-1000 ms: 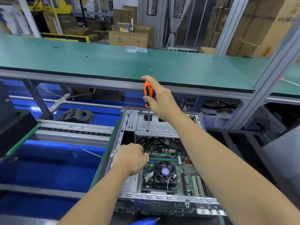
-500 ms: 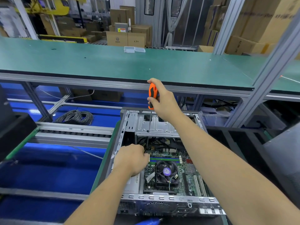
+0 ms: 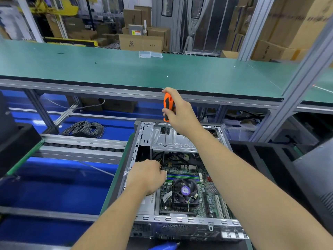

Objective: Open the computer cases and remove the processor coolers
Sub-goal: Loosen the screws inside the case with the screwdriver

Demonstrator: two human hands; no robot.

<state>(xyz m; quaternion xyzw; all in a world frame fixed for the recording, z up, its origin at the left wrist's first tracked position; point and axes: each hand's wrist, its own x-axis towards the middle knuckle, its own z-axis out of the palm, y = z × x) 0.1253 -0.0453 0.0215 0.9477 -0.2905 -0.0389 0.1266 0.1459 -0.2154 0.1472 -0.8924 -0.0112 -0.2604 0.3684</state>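
An open computer case lies flat in front of me with its motherboard exposed. The black processor cooler, a fan with a purple hub label, sits in the board's middle. My right hand grips an orange-and-black screwdriver upright; its shaft runs down to the silver drive bracket at the case's far end. My left hand is curled inside the case at the cooler's upper left, by the yellow cables; whether it holds anything is hidden.
A long green bench top spans behind the case, with a small clear plastic box on it. A coil of grey cable lies on the blue lower level at left. A blue tool handle shows at the bottom edge.
My right hand with the screwdriver has shifted slightly right and down, bringing the tip to the drive bracket. The left hand has stayed in place inside the case.
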